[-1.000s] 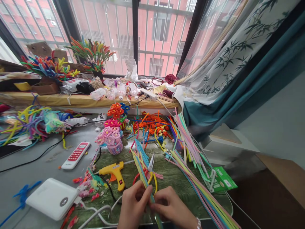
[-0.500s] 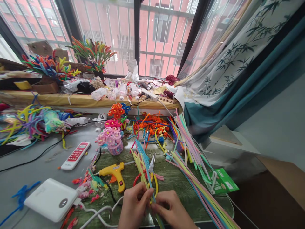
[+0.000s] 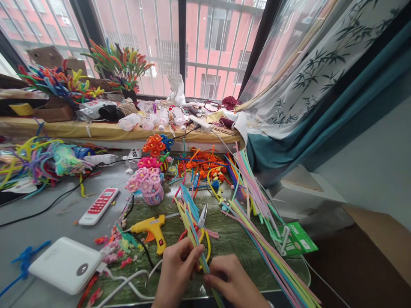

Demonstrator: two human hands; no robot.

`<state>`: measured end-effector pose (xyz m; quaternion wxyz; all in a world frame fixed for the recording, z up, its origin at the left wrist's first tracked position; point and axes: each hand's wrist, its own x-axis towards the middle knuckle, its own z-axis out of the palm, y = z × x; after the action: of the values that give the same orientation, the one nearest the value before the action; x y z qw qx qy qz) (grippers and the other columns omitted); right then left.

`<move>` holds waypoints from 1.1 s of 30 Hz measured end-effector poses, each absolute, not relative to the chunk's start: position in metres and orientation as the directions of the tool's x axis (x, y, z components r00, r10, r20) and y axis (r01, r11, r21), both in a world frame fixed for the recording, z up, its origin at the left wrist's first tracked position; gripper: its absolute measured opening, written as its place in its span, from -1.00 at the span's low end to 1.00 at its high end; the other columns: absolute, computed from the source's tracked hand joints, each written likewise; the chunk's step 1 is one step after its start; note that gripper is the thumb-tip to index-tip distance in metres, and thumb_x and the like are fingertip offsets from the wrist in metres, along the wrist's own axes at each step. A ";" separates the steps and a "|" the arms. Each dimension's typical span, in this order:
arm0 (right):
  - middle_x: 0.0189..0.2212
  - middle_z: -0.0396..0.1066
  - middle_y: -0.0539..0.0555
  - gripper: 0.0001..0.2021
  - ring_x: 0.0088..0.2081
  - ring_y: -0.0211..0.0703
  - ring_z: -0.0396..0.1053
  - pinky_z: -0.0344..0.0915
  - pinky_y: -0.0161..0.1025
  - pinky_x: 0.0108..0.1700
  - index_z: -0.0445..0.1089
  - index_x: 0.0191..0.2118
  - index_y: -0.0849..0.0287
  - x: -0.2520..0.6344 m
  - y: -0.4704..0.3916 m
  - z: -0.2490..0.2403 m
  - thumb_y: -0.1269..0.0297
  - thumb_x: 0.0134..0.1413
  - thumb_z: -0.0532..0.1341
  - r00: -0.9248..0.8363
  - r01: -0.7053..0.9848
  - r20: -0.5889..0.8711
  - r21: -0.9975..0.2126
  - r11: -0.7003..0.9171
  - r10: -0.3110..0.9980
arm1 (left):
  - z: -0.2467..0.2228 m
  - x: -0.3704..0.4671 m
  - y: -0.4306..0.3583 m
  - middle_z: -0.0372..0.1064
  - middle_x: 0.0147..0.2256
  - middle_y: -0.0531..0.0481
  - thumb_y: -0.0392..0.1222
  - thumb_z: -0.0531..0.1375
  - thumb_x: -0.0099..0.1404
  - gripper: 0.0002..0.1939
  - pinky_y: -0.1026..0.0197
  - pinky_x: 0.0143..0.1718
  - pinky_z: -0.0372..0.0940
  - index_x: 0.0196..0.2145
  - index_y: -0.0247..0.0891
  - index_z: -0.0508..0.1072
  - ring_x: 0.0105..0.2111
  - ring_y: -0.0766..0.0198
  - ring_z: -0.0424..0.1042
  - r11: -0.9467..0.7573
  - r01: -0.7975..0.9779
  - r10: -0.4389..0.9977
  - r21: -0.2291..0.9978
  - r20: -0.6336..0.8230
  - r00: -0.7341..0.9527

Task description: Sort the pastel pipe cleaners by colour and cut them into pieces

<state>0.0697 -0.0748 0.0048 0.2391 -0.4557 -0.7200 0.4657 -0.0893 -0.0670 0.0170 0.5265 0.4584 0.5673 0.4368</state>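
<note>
My left hand (image 3: 180,267) is closed around a few yellow and blue pipe cleaners (image 3: 192,229) that slant up and away over the table. Lower on the same stems, my right hand (image 3: 233,278) is closed with thumb and fingertips pinched at them; its exact hold is partly hidden. Just beyond my hands lie scissors (image 3: 202,217) with blades pointing away, their handles partly covered by the stems. To the left of them rests a yellow glue gun (image 3: 150,229). A long bundle of pastel pipe cleaners (image 3: 272,261) lies right of my right hand.
Pink pipe-cleaner flowers in a pot (image 3: 153,194) stand further back, near orange flower pieces (image 3: 208,164). On the left are a remote (image 3: 99,206) and a white power bank (image 3: 66,265) with a cable. A green packet (image 3: 300,238) lies at the right edge.
My left hand has moved slightly left and away from my right hand, so the gap between them is wider. The camera view has shifted a little.
</note>
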 end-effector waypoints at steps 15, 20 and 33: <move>-0.64 0.15 -0.12 -0.66 -0.52 -0.32 0.15 -0.03 -0.35 -0.43 0.27 -0.64 0.23 0.077 -0.076 0.009 0.31 0.10 0.28 -0.473 0.468 -0.120 -0.874 0.134 0.873 | 0.019 -0.091 -0.065 0.20 -0.73 0.17 0.24 0.26 0.09 -0.49 0.41 -0.73 -0.07 -0.63 -0.25 0.27 -0.75 0.48 0.09 0.221 0.019 0.975 0.975 -0.221 0.002; -0.64 0.21 -0.11 -0.71 -0.50 -0.29 0.19 0.00 -0.35 -0.41 0.33 -0.64 0.23 0.076 -0.077 0.002 0.37 0.05 0.30 -0.446 0.526 -0.166 -0.843 0.108 0.880 | 0.019 -0.092 -0.058 0.18 -0.70 0.18 0.22 0.30 0.05 -0.53 0.42 -0.73 -0.05 -0.54 -0.28 0.36 -0.72 0.47 0.10 0.233 0.000 0.972 0.972 -0.233 0.026; -0.64 0.25 -0.09 -0.71 -0.50 -0.28 0.21 0.03 -0.35 -0.41 0.45 -0.58 0.24 0.084 -0.087 -0.010 0.24 0.12 0.29 -0.424 0.517 -0.170 -0.852 0.084 0.889 | 0.030 -0.090 -0.056 0.27 -0.76 0.11 0.25 0.29 0.00 -0.47 0.41 -0.76 -0.09 -0.68 -0.24 0.23 -0.80 0.48 0.11 0.293 -0.005 0.954 0.956 -0.292 0.062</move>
<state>0.0836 -0.0873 -0.0102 0.2025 -0.4969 -0.7078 0.4595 -0.0896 -0.0558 0.0298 0.5869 0.4320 0.5494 0.4088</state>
